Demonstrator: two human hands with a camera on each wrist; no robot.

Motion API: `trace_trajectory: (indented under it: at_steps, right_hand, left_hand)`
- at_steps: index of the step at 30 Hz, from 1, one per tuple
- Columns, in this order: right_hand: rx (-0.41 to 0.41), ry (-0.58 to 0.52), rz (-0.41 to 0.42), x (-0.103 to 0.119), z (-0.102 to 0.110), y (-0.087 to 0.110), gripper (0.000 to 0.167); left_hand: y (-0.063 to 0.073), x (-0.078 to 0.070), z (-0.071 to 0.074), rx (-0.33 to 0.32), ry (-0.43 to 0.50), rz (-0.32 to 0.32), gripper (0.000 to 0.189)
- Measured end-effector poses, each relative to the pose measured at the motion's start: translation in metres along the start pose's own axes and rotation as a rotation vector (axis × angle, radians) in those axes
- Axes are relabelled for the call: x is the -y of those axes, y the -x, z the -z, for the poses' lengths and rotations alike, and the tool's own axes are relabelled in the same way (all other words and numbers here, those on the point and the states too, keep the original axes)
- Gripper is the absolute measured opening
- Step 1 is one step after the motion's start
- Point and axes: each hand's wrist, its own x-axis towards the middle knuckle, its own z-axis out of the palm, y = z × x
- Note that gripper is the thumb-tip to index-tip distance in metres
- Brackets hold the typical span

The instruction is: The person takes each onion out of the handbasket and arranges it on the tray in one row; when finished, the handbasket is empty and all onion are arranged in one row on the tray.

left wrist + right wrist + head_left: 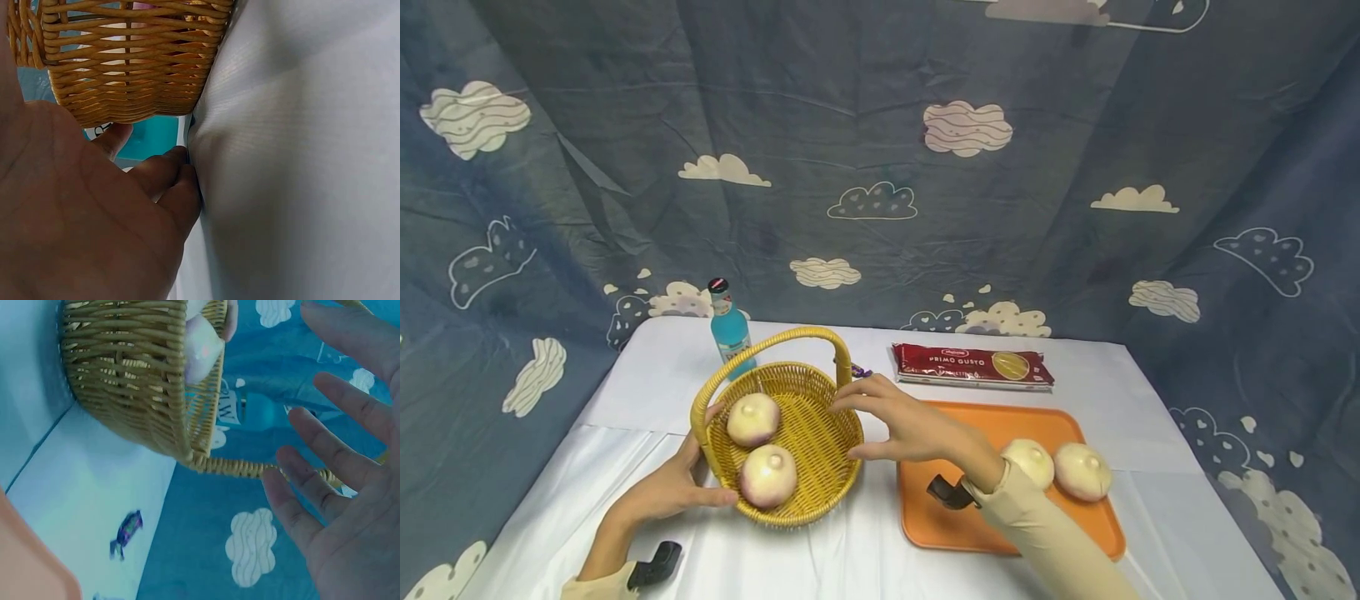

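A yellow wicker basket [805, 408] with an arched handle stands on the table, two pale, purple-tinged turnips [768, 476] in its left half. At its left side is my left hand [662, 485], thumb by the front rim and fingers partly behind the handle's base. In the left wrist view, the fingers [178, 194] lie low beside the basket wall, not curled round it. My right hand [910, 421] hovers at the right rim with fingers spread. Seen from the right wrist, its palm faces the basket and holds nothing.
Behind the basket stands a blue bottle [730, 329]. A small purple wrapped item [861, 371] lies near the handle. Farther right are a red spaghetti pack [972, 367] and an orange tray [955, 527], with two more turnips [1082, 472] at its right side.
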Motion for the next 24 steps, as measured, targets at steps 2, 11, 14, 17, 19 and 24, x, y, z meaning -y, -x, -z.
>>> trace_trajectory:
  at_steps: [2,11,14,17,19,24]
  right_hand:
    - [0.007,0.006,0.016,0.0,-0.003,-0.004,0.054]
    - [0.091,0.016,0.041,0.004,-0.019,-0.022,0.055]
    - [0.124,0.004,0.033,0.006,-0.023,-0.028,0.055]
    - [0.15,0.001,0.028,0.009,-0.027,-0.034,0.054]
    - [0.161,0.005,0.035,0.008,-0.03,-0.038,0.053]
    - [0.183,0.017,0.063,0.007,-0.038,-0.049,0.052]
  left_hand:
    - [0.0,0.0,0.0,-0.001,0.008,0.004,0.124]
    - [0.0,0.0,0.0,-0.001,0.0,-0.011,0.125]
    - [0.001,0.0,0.0,-0.001,0.0,-0.006,0.125]
    - [0.001,-0.001,0.0,-0.004,-0.006,0.008,0.125]
    - [0.001,-0.001,0.0,-0.003,-0.014,0.01,0.124]
    - [0.0,0.0,0.001,-0.004,-0.006,0.019,0.124]
